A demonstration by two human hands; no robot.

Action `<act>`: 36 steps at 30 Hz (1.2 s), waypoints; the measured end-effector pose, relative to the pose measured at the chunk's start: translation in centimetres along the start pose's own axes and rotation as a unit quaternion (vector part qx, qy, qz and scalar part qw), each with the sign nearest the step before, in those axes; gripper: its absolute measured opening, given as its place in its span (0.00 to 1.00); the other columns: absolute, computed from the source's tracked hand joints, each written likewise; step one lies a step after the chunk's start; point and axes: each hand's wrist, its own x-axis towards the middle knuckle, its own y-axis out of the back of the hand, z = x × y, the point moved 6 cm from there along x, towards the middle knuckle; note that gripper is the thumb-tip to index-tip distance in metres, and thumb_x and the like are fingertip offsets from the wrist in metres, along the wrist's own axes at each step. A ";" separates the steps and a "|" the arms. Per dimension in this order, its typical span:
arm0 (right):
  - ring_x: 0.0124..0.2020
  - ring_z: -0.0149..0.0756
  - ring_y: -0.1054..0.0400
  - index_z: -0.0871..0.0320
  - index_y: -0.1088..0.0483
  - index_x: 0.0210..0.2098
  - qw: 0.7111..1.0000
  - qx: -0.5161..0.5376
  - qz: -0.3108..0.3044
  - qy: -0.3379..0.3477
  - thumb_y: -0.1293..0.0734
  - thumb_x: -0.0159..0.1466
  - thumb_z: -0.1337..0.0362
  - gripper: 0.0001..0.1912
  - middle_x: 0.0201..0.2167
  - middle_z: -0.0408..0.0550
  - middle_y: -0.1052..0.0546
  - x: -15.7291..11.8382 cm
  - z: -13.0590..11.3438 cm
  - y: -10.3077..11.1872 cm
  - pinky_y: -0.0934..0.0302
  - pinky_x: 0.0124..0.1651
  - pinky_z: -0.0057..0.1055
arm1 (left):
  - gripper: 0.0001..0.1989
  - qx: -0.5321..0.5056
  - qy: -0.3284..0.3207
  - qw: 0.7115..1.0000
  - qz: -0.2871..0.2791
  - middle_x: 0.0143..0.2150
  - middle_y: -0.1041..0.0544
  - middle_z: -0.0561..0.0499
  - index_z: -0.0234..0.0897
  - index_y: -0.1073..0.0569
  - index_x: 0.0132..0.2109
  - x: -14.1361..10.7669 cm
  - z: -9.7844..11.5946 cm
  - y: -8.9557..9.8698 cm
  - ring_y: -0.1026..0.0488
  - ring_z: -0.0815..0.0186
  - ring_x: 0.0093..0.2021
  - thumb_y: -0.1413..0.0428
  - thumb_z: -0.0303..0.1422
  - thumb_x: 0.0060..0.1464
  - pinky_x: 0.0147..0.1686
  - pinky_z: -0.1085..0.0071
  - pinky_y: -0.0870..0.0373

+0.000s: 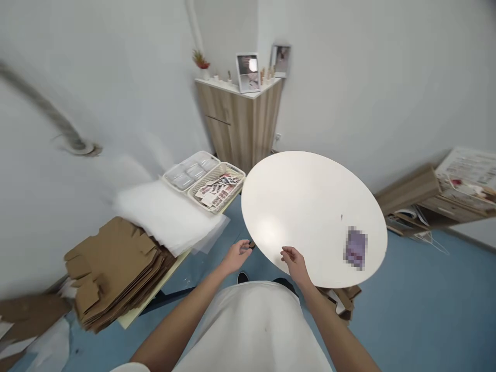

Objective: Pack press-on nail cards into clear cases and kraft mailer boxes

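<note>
My left hand (234, 257) hovers just off the near left edge of a round white table (302, 196). Its fingers are loosely bent and apart, with nothing in them. Over the table's near edge is my right hand (295, 262), fingers slightly curled and apart, likewise holding nothing. To its right on the tabletop lies a blurred-out purple item (355, 248), whose kind I cannot make out. A tiny dark speck (341, 217) sits above that item.
Left, a side table carries stacked flat cardboard boxes (116, 263), white sheets (174, 212), a basket of printed cards (219, 194) and a clear-compartment tray (191, 168). A wooden cabinet (236, 124) stands in the corner. Cardboard (346, 299) shows under the round table; shelving (437, 199) is right.
</note>
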 end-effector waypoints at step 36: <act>0.55 0.50 0.48 0.58 0.39 0.53 0.830 -0.367 -0.342 0.242 0.42 0.59 0.61 0.22 0.55 0.57 0.41 23.5 -10.6 -32.7 0.48 0.53 0.45 | 0.25 -0.141 0.225 0.943 0.201 0.58 0.39 0.46 0.39 0.35 0.53 13.5 -2.1 23.2 0.43 0.57 0.58 0.49 0.44 0.50 0.53 0.64 0.43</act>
